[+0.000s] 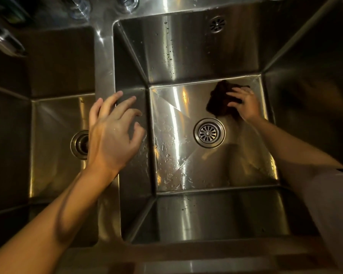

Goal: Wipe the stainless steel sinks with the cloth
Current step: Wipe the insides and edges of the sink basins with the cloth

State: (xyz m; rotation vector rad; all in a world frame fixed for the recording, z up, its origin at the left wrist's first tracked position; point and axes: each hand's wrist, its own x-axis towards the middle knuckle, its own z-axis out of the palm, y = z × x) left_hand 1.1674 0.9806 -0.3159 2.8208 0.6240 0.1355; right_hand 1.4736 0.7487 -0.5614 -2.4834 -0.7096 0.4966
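From the head camera, two stainless steel basins sit side by side, split by a narrow steel divider (107, 72). At the top left edge, glass vessels (81, 6) stand on the back ledge, blurred and cut off by the frame, and a dark handle-like object (2, 38) juts in from the left; what it is cannot be told.

The left sink (53, 123) holds nothing but its dark drain opening (80, 144), half hidden behind the left hand (113, 133). That hand hovers over the divider with fingers spread wide and slightly bent, holding nothing.

The right sink (186, 56) has an overflow grille (217, 24) on its far wall, water drops on the walls and floor, and a round strainer drain (209, 133) in the middle of the floor. The dark cloth (220, 101) lies on the floor toward the far right corner, beyond the drain, and the right hand (244, 102) presses on it with fingers laid across its top.
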